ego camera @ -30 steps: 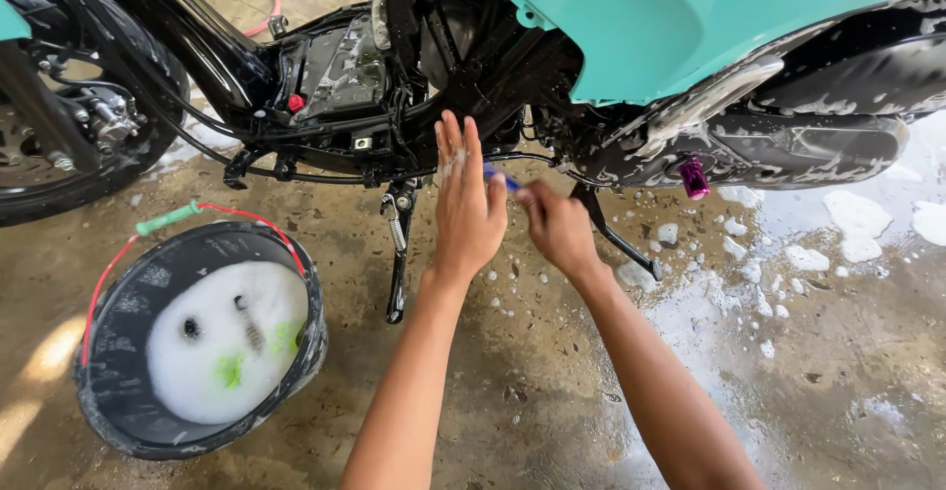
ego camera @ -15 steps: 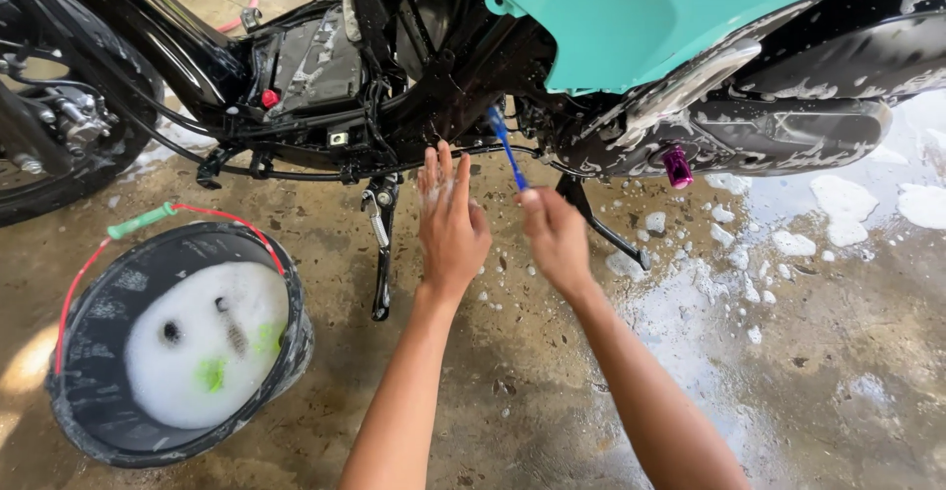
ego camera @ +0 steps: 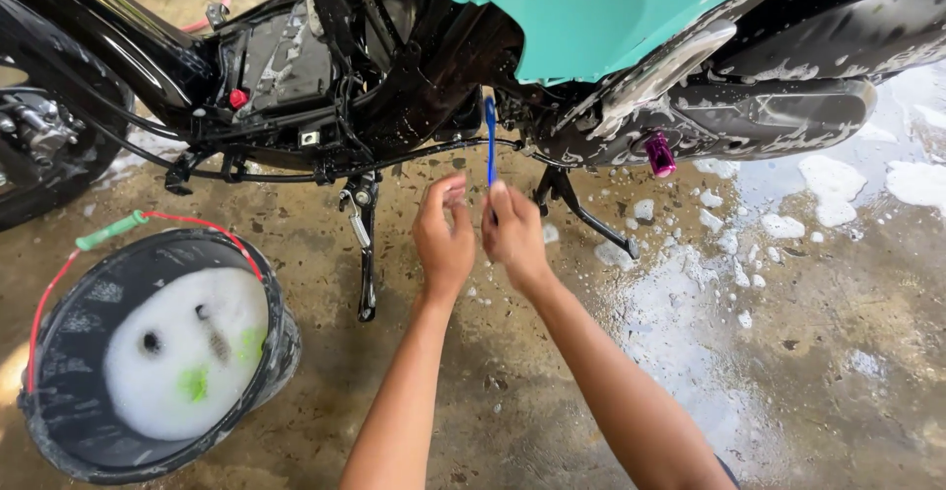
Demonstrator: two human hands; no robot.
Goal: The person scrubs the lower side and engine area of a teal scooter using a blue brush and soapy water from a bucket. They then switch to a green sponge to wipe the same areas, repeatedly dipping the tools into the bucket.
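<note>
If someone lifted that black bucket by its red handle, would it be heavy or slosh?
Probably heavy for its size: the bucket looks well filled with foamy water. It would likely slosh, and its thin red handle may swing. The wet concrete floor suggests it slides when pushed.

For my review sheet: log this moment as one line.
right hand: holds blue brush upright | left hand: beside it, empty | motorcycle: soapy | bucket: foam-filled, left

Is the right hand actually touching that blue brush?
Touching. In the head view, the right hand is closed around the lower end of the blue brush, whose handle rises straight out of its fingers, with no gap showing.
</note>
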